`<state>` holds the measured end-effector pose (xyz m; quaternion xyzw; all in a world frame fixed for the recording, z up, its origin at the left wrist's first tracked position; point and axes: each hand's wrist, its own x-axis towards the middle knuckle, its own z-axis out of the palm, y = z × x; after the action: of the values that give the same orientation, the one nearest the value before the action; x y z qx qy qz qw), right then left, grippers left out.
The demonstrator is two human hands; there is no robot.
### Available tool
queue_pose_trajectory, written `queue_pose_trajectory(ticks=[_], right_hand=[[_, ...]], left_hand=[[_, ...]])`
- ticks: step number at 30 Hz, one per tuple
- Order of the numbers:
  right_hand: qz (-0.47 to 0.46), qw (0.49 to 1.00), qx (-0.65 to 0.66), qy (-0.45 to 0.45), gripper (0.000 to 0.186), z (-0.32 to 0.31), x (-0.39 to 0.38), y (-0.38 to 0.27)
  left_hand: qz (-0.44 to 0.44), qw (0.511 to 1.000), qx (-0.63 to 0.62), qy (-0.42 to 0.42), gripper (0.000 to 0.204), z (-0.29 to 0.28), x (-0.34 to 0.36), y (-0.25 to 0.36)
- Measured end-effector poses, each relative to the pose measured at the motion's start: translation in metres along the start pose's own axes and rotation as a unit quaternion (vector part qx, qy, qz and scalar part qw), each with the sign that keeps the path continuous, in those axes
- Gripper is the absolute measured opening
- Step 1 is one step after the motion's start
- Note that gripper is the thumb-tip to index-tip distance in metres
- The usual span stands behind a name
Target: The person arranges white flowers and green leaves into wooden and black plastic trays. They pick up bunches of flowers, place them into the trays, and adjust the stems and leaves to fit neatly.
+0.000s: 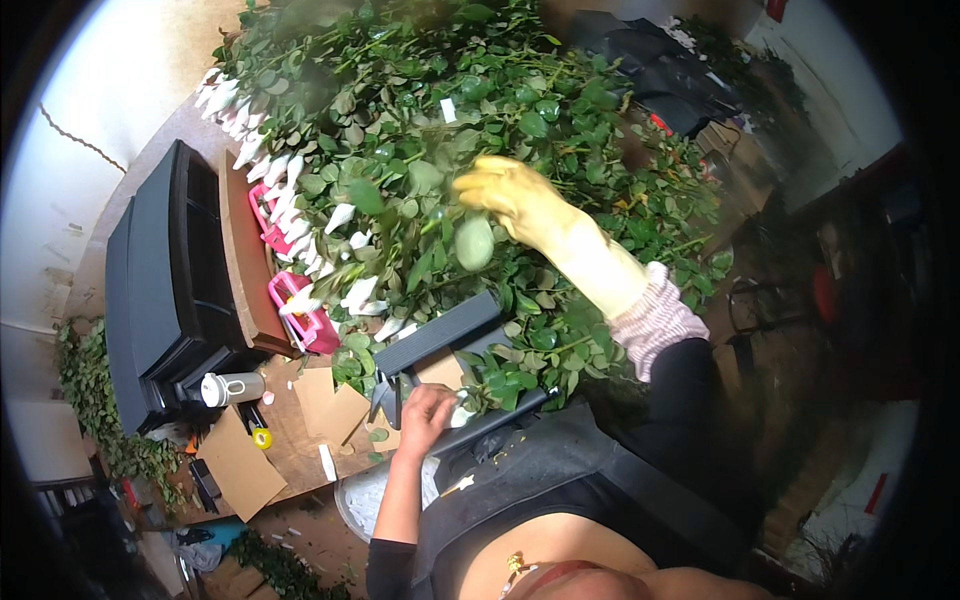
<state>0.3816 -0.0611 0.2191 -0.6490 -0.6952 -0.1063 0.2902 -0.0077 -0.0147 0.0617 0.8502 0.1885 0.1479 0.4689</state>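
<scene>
My right hand (510, 200), in a long yellow rubber glove, is raised over a big heap of leafy cut stems (560, 110). Its fingers are closed around a leafy stem, whose leaves (475, 243) blur beneath the glove. Down at the near table edge, my bare left hand (428, 412) has its fingers curled beside a white-sleeved flower head (462, 409); what lies within them is hidden. A dark grey long block-like holder (440, 332) stands just beyond this hand. Many white-sleeved flower heads (290, 170) point left along the heap's edge.
Pink plastic holders (305, 315) stand by a black boxy unit (150, 290) on the left. A white cup (232, 388), cardboard pieces (240, 460) and yellow tape (262, 438) lie on the wooden table (290, 440). Below its edge sits a bin with white scraps (365, 495).
</scene>
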Motion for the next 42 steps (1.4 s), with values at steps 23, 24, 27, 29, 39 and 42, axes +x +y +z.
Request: queue_pose_trajectory(ticks=[23,24,27,29,39,42], right_hand=[[0.237,0.85,-0.102,-0.459,0.028,-0.028,-0.077,-0.03],[0.241,0.887,-0.113,-0.377,0.025,-0.009,-0.059,-0.012],[0.148,0.922,-0.252,-0.253,0.03,0.053,0.01,0.034],[0.179,0.899,-0.312,-0.248,0.024,0.09,0.027,0.062],[0.011,1.0,-0.011,-0.003,0.008,0.047,0.059,0.001],[0.08,0.969,-0.039,-0.231,0.009,0.068,0.0,0.069]], left_hand=[[-0.055,0.996,-0.066,0.026,0.042,0.007,-0.002,0.001],[-0.046,0.997,-0.053,0.031,0.039,0.009,-0.001,-0.002],[-0.051,0.997,-0.045,0.038,0.031,0.008,0.004,0.003],[-0.053,0.996,-0.028,0.062,0.027,0.012,0.009,0.002],[-0.034,0.994,-0.014,0.102,0.022,0.016,0.004,0.0],[-0.009,0.996,-0.024,0.081,0.023,0.024,0.013,-0.009]])
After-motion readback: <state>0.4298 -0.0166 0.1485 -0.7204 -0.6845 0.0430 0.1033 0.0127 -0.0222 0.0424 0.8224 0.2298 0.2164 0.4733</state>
